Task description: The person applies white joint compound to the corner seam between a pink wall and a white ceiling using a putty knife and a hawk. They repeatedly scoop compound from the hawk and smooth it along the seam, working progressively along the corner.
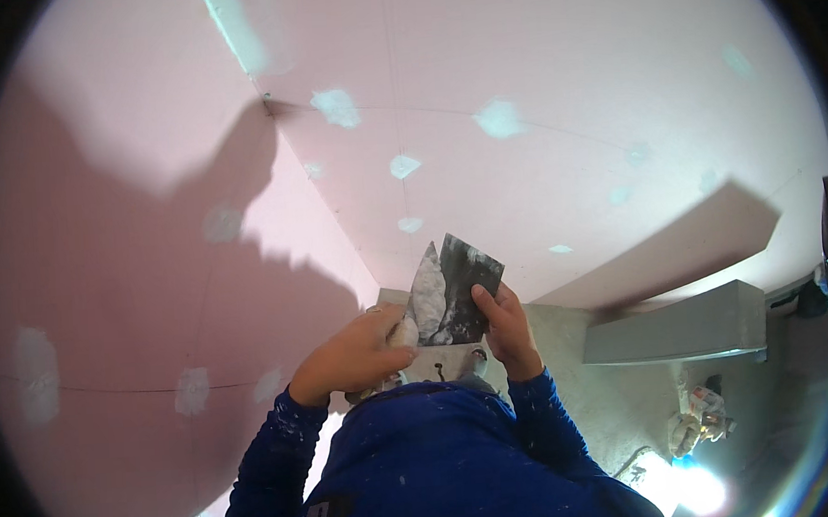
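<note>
Below us we see a grey concrete floor (590, 408), rough and pale. On it, at the lower right, we make out a crumpled white bag (696, 417), and a long grey block (675, 327) beside the pink wall (569, 175).

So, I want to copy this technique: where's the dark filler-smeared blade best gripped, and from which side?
Probably by its lower end, from below and the right, as the right hand does. The dark blade fans upward toward the pink wall, and wet filler coats its left part beside the smaller knife in the left hand, so the lower right edge looks clean.
</note>
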### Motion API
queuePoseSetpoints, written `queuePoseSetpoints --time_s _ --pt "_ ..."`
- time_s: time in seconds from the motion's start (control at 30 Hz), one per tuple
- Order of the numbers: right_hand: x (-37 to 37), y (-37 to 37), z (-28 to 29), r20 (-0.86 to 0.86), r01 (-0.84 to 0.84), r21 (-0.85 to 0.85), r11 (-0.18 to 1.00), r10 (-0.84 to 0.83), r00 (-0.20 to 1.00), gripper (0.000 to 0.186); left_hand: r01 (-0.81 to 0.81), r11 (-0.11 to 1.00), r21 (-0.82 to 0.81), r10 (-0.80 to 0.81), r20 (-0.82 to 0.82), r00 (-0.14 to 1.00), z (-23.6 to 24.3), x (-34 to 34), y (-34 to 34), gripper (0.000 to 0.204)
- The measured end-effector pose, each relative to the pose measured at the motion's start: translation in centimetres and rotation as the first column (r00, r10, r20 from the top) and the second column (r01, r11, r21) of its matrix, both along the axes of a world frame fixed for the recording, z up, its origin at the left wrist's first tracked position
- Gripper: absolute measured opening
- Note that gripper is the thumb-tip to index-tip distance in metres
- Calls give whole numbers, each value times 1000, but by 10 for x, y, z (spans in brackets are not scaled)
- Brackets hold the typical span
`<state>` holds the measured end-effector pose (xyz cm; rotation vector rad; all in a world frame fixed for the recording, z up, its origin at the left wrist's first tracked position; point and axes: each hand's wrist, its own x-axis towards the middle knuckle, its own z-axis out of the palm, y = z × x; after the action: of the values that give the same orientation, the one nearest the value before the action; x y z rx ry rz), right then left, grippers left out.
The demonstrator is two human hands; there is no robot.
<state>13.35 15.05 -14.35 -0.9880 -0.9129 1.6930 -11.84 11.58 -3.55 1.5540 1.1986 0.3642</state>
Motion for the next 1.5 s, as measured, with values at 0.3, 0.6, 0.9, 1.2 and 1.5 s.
queuePoseSetpoints --time_s 0.3,0.6,0.9,1.2,1.5 --pt "-6 2 0 -302 23 95 995 7 953 35 149 980 132 -116 -229 966 -2 -1 -41 63" --pt "-17 -40 24 318 -219 869 444 -163 934 32 -130 912 -388 343 551 761 -75 -56 -78 38" --pt "-43 -62 60 770 -690 588 423 -31 637 58 -26 894 -448 377 718 585 -90 -89 -85 38" --pt "-38 -47 47 911 -780 391 489 -83 404 62 -22 893 -450 381 726 573 -98 -92 -89 53" --pt "5 -29 10 411 -183 144 973 109 905 43 -84 907 -414 389 744 543 -99 -79 -95 49"
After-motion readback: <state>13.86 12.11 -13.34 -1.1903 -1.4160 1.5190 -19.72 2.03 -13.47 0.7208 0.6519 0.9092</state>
